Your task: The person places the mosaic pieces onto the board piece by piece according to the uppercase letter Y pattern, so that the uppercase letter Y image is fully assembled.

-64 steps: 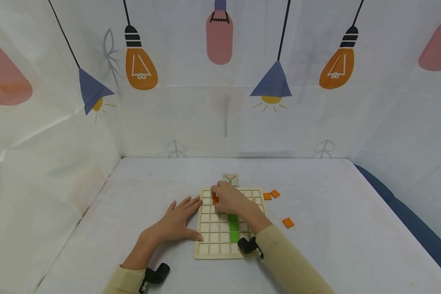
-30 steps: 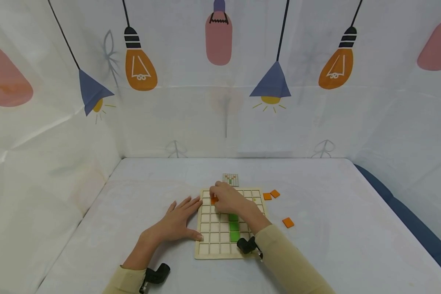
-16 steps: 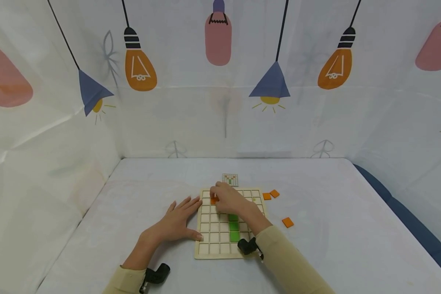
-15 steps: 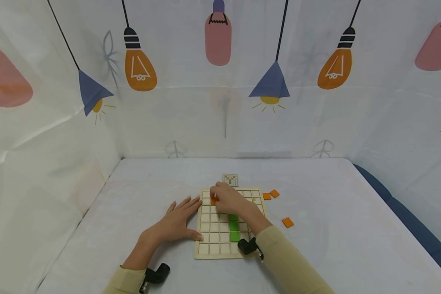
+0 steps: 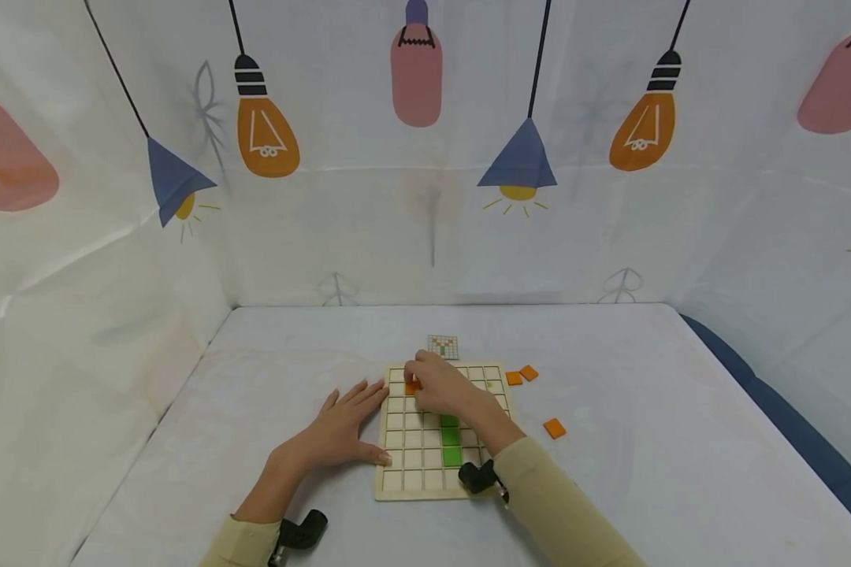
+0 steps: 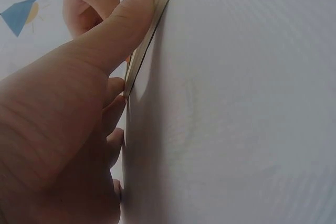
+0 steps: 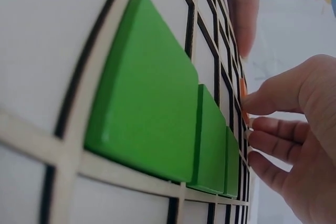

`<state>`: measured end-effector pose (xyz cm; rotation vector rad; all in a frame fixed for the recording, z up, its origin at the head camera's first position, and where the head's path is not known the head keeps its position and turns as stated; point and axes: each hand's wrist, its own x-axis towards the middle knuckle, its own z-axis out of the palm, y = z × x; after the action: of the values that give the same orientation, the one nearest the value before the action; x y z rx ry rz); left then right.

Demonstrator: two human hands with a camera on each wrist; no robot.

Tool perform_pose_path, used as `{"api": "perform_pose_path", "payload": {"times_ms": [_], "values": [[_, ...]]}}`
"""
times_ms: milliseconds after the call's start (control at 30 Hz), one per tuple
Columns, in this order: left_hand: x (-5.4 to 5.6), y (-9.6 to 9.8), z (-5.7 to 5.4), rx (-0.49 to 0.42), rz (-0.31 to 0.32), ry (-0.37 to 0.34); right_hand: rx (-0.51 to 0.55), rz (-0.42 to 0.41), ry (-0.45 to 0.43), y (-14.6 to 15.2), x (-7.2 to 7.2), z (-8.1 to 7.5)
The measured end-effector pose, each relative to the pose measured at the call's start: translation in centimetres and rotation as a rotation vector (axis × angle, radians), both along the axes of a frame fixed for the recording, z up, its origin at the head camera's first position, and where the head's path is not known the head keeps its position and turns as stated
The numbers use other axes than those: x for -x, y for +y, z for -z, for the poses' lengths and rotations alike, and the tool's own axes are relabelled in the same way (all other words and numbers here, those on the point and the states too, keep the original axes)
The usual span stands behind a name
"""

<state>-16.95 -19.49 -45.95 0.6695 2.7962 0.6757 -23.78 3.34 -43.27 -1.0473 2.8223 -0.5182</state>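
A wooden grid board (image 5: 413,479) lies on the white table, with a column of green square tiles (image 5: 451,456) set in its cells. My left hand (image 5: 340,429) rests flat at the board's left edge, fingers spread and thumb on the rim. Over the upper left cells, my right hand (image 5: 445,386) has its thumb and fingertips on an orange square tile (image 5: 411,388). In the right wrist view the thumb touches this orange tile (image 7: 243,95), beyond the green tiles (image 7: 142,93). My right hand hides part of the board's upper middle.
Loose orange tiles lie right of the board: a pair (image 5: 514,379) near its upper corner and one tile (image 5: 555,428) lower down. A small patterned grid card (image 5: 443,345) sits just behind the board. A printed white curtain (image 5: 326,228) stands behind the table.
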Motion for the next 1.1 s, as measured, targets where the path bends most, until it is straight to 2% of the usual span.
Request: {"api": "perform_pose_path", "payload": {"times_ms": [267,467,1100], "values": [[-0.1,0.0,0.1,0.005,-0.004,0.007,-0.003,-0.002,0.019,0.1,-0.1,-0.1],[-0.1,0.0,0.0,0.007,-0.005,0.009,0.003,0.025,-0.023,0.4,-0.3,-0.1],[-0.2,0.1,-0.1,0.0,-0.011,-0.001,0.092,0.018,-0.034,1.9,-0.4,0.2]]}}
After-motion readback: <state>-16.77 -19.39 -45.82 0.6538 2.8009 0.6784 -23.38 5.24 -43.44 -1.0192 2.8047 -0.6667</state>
